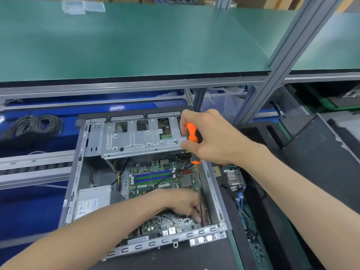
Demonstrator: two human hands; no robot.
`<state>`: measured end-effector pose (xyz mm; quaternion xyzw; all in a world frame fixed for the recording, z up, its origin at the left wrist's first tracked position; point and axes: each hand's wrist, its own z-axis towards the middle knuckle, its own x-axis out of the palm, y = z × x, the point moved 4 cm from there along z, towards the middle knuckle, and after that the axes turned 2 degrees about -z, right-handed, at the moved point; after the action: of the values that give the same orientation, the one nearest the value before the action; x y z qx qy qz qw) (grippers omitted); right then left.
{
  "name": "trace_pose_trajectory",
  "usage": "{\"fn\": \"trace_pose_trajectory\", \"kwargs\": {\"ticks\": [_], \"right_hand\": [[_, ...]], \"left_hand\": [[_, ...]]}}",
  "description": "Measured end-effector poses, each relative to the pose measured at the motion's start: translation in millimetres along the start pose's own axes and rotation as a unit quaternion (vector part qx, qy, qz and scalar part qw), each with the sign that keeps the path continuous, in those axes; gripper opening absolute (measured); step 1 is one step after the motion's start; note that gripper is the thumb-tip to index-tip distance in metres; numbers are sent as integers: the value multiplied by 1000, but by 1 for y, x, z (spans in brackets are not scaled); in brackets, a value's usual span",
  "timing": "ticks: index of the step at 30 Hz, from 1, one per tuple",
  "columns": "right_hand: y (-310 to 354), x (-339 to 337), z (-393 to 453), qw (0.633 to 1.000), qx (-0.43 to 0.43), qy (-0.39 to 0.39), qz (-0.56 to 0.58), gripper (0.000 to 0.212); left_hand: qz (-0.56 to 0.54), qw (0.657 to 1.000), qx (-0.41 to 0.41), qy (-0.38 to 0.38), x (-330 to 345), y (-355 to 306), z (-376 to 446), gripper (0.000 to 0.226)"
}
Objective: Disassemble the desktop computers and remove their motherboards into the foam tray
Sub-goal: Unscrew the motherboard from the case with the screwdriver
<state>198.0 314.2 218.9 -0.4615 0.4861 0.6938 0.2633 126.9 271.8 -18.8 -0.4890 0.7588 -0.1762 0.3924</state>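
both hands are inside the open desktop case (81, 162), which lies on its side at the near edge of the table (224, 256). the right hand (210, 137) has its grip wrapped firmly round the orange-and-black handle of a long screwdriver (192, 141), held nearly upright, its dark shaft running down along the case's right wall to the near right corner of the motherboard (155, 178). the left hand (185, 203) rests on the board by that corner, fingers curled near the shaft's tip; whether this grip pinches the shaft, a screw, or only steadies it, i cannot tell.

the step in hand looks like undoing a mounting screw, so the board is not yet freed: it sits flat in the case, a black cable crossing it. next, judging from this, the tip must stay seated while the handle turns, then the remaining screws and cable come away before lifting. dark foam (272, 133) lies past the case's right side.
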Motion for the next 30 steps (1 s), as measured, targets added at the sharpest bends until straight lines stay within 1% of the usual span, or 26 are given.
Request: {"fn": "trace_pose_trajectory", "kwargs": {"ticks": [4,8,13,16,22,28,30], "right_hand": [[-2,1,3,1000,4,-1,13,21],[-3,1,3,1000,6,-5,15,22],[-2,-1,1,1000,2,-6,11,22],[-3,-2,0,1000,3,-7,15,22],[-2,-1,-4,1000,3,-6,24,23],[-1,0,-2,1000,3,-3,4,23],[-1,-1,-2,1000,3,-4,4,23]], "left_hand": [[16,999,27,19,0,-1,0,29],[40,998,26,35,2,2,1,29],[53,998,14,18,5,3,3,31],[73,997,23,12,7,3,4,29],[46,998,48,6,7,1,0,25],[50,998,49,-2,6,0,-2,28],[58,998,29,-7,7,2,-1,36]]}}
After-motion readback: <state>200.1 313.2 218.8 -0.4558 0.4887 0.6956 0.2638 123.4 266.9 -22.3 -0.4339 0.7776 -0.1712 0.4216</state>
